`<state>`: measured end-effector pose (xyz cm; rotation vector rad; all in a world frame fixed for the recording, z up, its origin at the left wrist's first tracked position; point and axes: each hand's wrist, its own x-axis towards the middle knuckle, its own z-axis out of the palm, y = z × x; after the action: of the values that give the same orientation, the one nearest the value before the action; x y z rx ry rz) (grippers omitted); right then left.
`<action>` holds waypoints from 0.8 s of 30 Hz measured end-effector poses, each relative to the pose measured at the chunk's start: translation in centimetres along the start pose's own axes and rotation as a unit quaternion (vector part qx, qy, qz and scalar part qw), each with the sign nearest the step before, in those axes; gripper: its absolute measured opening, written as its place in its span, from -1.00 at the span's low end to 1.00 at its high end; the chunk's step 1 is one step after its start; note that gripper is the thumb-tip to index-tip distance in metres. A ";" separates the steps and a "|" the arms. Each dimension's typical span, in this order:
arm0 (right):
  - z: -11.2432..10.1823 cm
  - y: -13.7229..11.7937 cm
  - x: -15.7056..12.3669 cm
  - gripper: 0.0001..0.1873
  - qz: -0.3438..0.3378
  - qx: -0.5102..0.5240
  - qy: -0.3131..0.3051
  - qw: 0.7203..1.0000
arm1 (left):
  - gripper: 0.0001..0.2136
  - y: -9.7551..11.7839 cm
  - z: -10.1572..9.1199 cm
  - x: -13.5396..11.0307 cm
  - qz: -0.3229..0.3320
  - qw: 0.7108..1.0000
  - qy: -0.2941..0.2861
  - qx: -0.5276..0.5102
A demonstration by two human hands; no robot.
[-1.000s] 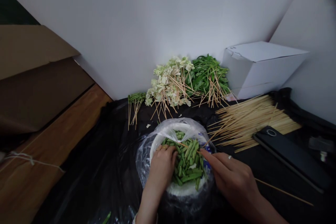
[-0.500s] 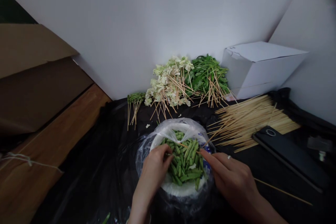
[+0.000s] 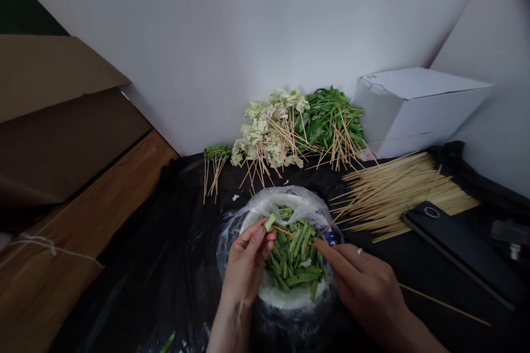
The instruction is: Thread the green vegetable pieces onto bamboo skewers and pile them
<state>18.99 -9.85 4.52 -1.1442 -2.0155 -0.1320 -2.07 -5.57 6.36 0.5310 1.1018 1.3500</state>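
A short piece of green bean (image 3: 270, 223) is pinched between the thumb and fingers of my left hand (image 3: 247, 251), just above the left side of the bowl. My right hand (image 3: 368, 281), a ring on one finger, is closed around a bamboo skewer (image 3: 447, 305). The skewer's thin front end points left over the bowl, close to the bean piece; its back end sticks out behind the hand. Cut green beans (image 3: 292, 256) fill the bowl (image 3: 285, 301), which is lined with a clear plastic bag (image 3: 227, 242).
Behind the bowl lie skewered green beans (image 3: 218, 152), skewered pale cabbage-like leaves (image 3: 265, 127) and skewered leafy greens (image 3: 331, 116). Many loose skewers (image 3: 393, 193) and a dark phone (image 3: 455, 251) are at right. A white box (image 3: 430, 116) stands at the wall; a cardboard box (image 3: 62, 116) stands left.
My left hand has risen from among the beans, turned, and now shows a bean piece in its fingers near the skewer's tip. My right hand stays almost in place with the skewer.
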 end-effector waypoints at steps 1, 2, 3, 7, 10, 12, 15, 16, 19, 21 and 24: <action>0.0 -0.1 0.0 -0.57 -0.004 0.003 -0.001 1.000 | -0.67 -0.2 0.2 -0.1 -0.011 1.000 0.001 -0.021; 0.1 -0.1 0.0 -0.56 -0.008 0.005 0.000 1.000 | -0.68 -0.3 0.4 -0.2 -0.017 0.999 0.003 -0.036; 0.1 -0.2 0.0 -0.56 -0.010 0.005 0.000 1.000 | -0.68 -0.4 0.5 -0.3 -0.019 0.999 0.004 -0.046; 0.2 -0.2 0.0 -0.54 -0.014 0.006 -0.003 1.000 | -0.70 -0.5 0.8 -0.8 -0.015 0.998 -0.010 -0.053; 0.1 -0.1 0.0 -0.52 -0.011 0.009 -0.006 1.000 | -0.70 -0.2 0.9 -1.0 -0.014 0.999 -0.025 -0.047; 0.0 0.0 0.0 -0.53 -0.010 0.008 -0.003 1.000 | -0.71 0.0 1.0 -1.1 -0.014 0.998 -0.029 -0.047; -0.1 0.0 0.1 -0.52 -0.013 0.007 -0.001 1.000 | -0.70 0.1 0.9 -1.2 -0.013 0.999 -0.027 -0.043; -0.1 0.0 0.1 -0.53 -0.013 0.006 -0.002 1.000 | -0.70 0.1 0.9 -1.1 -0.011 0.999 -0.024 -0.042; -0.1 0.0 0.0 -0.54 -0.009 0.001 -0.008 1.000 | -0.70 0.0 0.8 -1.1 0.000 0.999 -0.019 -0.040; -0.1 0.0 -0.1 -0.54 -0.005 0.000 -0.011 1.000 | -0.69 0.0 0.8 -1.1 0.002 0.999 -0.017 -0.043; 0.0 0.0 -0.1 -0.54 -0.006 0.002 -0.011 1.000 | -0.70 0.0 0.8 -1.1 -0.002 0.999 -0.009 -0.046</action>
<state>19.01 -9.95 4.43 -1.1370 -2.0415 -0.1223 -1.23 -6.37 7.01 0.4734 1.0204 1.3829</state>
